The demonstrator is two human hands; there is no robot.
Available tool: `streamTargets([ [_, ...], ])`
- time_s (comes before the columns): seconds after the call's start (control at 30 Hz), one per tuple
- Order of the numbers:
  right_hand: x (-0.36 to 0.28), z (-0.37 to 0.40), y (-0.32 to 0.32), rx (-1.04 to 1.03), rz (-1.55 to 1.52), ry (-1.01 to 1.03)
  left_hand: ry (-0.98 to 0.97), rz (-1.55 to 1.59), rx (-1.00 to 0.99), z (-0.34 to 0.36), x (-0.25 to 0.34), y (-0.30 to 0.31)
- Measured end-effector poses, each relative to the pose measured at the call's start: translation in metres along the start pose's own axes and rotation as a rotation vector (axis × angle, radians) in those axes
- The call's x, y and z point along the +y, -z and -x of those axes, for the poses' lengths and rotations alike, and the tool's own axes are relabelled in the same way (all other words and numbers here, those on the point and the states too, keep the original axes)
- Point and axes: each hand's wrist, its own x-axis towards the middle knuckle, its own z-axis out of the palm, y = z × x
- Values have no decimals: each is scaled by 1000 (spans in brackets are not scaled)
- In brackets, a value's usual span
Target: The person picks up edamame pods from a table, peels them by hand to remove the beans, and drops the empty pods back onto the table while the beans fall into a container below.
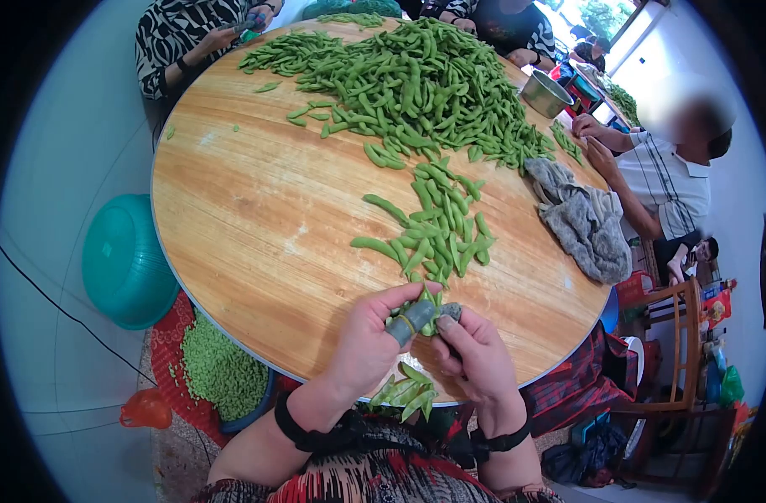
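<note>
My left hand [370, 335] and my right hand [473, 345] meet over the near edge of the round wooden table [257, 218]. Between their fingers is a green pod [431, 312]. A grey cover with a yellowish band wraps a finger of my left hand, and a dark grey cover sits on a fingertip of my right. Just beyond my fingers lies a loose group of pods [441, 218], which trails from a large heap of pods [425, 84]. Opened pods [406, 392] lie below my hands at the table's edge.
A grey cloth [586, 222] and a metal bowl [545, 94] are on the table's right side. At the left are a teal basin [129, 261] and a tub of shelled beans [219, 369]. Several people sit around the far side. A wooden chair [680, 344] stands at the right.
</note>
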Motion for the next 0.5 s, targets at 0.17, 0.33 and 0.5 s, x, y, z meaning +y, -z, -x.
streamTargets([
  [0.17, 9, -2, 10, 137, 821, 387, -472, -858, 31, -6, -18, 11],
  [0.33, -6, -14, 12, 152, 276, 251, -423, -919, -2, 8, -1, -9],
  [0.5, -4, -15, 11, 47, 48, 217, -415, -909, -21, 10, 0, -11],
])
